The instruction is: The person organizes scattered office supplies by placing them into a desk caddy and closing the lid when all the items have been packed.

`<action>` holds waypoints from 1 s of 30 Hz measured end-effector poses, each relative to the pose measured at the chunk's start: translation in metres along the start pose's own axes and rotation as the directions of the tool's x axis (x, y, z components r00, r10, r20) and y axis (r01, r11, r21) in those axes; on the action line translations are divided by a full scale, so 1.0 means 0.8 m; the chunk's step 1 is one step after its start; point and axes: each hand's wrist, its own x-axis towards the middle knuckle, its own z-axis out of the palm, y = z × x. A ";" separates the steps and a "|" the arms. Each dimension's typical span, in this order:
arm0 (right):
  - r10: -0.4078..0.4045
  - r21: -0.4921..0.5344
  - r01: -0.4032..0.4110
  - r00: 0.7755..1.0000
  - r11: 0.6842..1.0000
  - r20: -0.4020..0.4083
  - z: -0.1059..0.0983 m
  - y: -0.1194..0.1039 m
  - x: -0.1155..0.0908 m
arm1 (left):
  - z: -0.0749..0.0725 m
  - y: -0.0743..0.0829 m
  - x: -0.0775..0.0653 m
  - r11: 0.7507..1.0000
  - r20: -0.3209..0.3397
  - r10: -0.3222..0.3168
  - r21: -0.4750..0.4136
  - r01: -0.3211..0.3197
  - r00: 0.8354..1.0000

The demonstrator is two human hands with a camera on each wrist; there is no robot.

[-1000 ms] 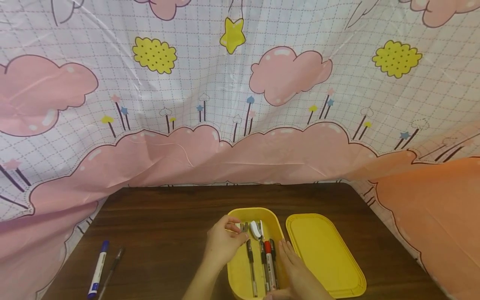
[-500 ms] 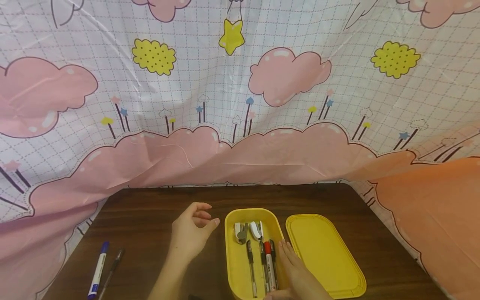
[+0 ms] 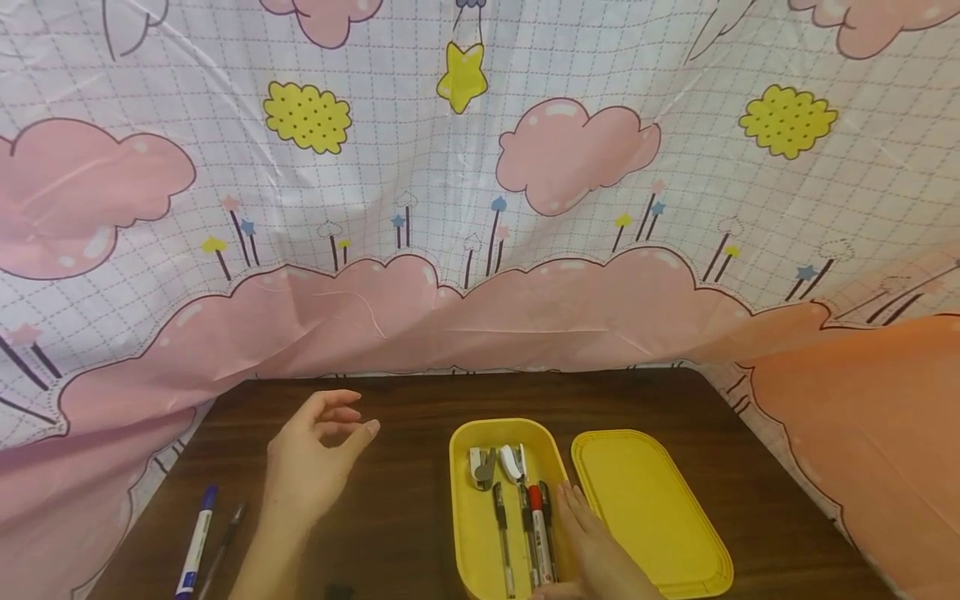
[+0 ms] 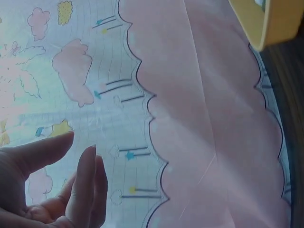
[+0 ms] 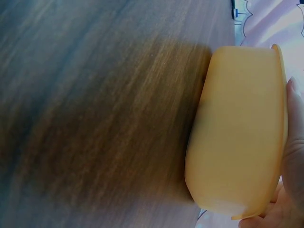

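My left hand (image 3: pixel 311 458) is raised over the left half of the table, holding nothing, its fingers loosely bent and apart from the thumb. My right hand (image 3: pixel 603 546) rests along the right side of a yellow box (image 3: pixel 467 533), fingers straight against the wall, thumb at the near end. The box's outer wall (image 5: pixel 237 128) fills much of the right wrist view. Inside lie a grey-and-white stapler (image 3: pixel 482 467), a white stapler (image 3: pixel 513 461), a red-capped marker (image 3: pixel 540 533) and several black-capped pens (image 3: pixel 502 525). Left of my left hand lie a blue marker (image 3: pixel 197 542) and a dark pen (image 3: pixel 223 550).
A yellow lid (image 3: pixel 652 508) lies flat to the right of the box, close to my right hand. The dark wooden table (image 3: pixel 397 500) ends at the back against a patterned pink-and-white curtain (image 3: pixel 480 325). A small dark object (image 3: pixel 339 591) shows at the bottom edge.
My left hand has let go of the grey-and-white stapler in the box and moved left, out over the table. My right hand has stayed at the box.
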 end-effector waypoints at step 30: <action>-0.022 -0.028 0.022 1.000 0.999 -0.009 -0.001 -0.001 0.000 | -0.100 -0.190 -0.010 0.898 0.033 -0.377 0.259 0.356 0.926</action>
